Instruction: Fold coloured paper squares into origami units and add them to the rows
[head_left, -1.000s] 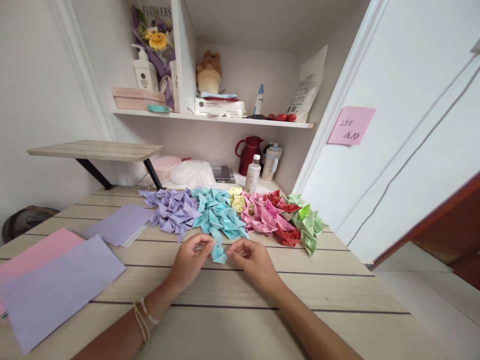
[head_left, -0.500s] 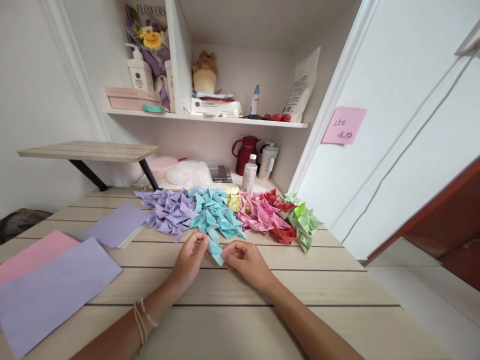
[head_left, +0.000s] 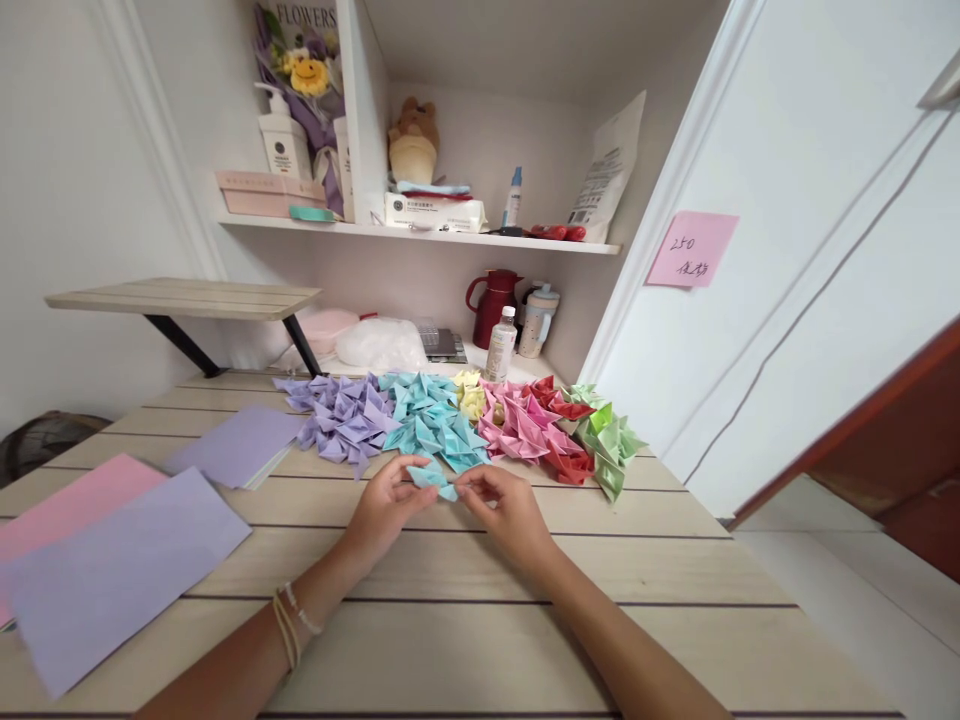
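Between my two hands is a light-blue folded paper piece (head_left: 429, 478), held just in front of the coloured pile. My left hand (head_left: 386, 500) pinches its left side, thumb along the lower edge. At its right tip, the thumb and fingers of my right hand (head_left: 504, 510) are closed on the paper. Directly behind lie blue origami pieces (head_left: 431, 410). Purple origami pieces (head_left: 345, 420) are heaped to their left. Yellow pieces (head_left: 470, 395), pink pieces (head_left: 517, 425), red pieces (head_left: 570, 465) and green pieces (head_left: 613, 445) spread to the right.
Purple paper sheets (head_left: 127, 570) and a pink sheet (head_left: 82, 500) lie at the left of the slatted table (head_left: 450, 650). Another purple stack (head_left: 236, 440) sits behind them. A bottle (head_left: 501, 345) and a red jug (head_left: 493, 305) stand behind the pile. A small raised shelf (head_left: 187, 297) is at back left.
Both hands have moved slightly away from me with the blue paper. The paper has turned from hanging at a slant to lying more level between the fingers.
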